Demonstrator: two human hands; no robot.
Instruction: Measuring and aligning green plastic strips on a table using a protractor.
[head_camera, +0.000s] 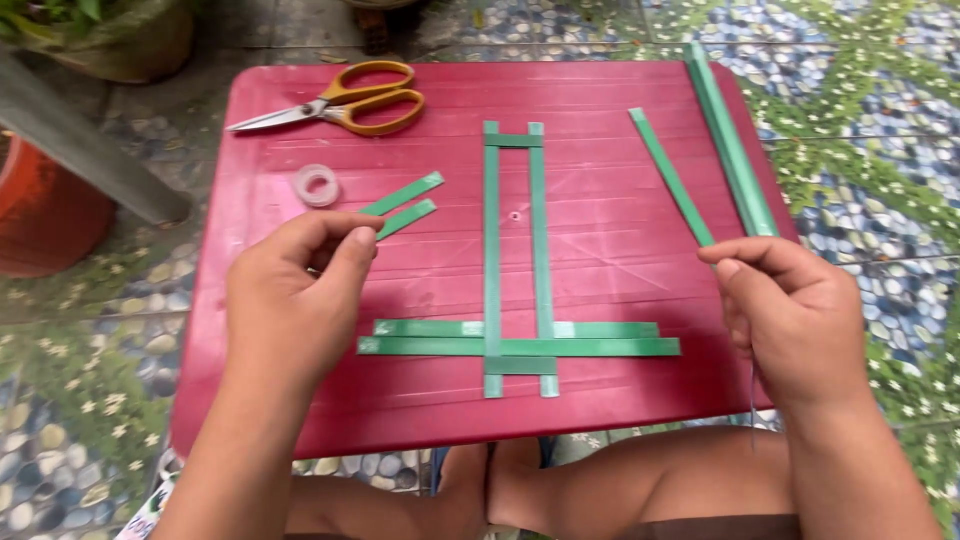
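Over a red plastic worktop (300, 400), both hands are up and busy. The left hand (290, 300) has thumb and forefinger pinched together on the near end of a short green strip (407, 218), which slants up and to the right; a second short green strip (403, 194) lies just beside it, parallel, on the far side. Whether the fingers (355, 250) catch that second one too, I cannot tell. The right hand (795, 310) is curled, its fingers clamped on the lower end of a long green strip (672, 190) that runs diagonally away toward the far edge.

Between the hands sits the woven frame (518, 300): two upright green strips side by side, a short crosspiece at the top, another near the bottom, and two long horizontal strips crossing them low down. Neither hand touches it.

Further right, a bundle of long green strips (730, 140) lies along the worktop's right edge. At the far left corner rest orange-handled scissors (340, 103), blades pointing left, and just nearer, a small clear tape roll (317, 184).
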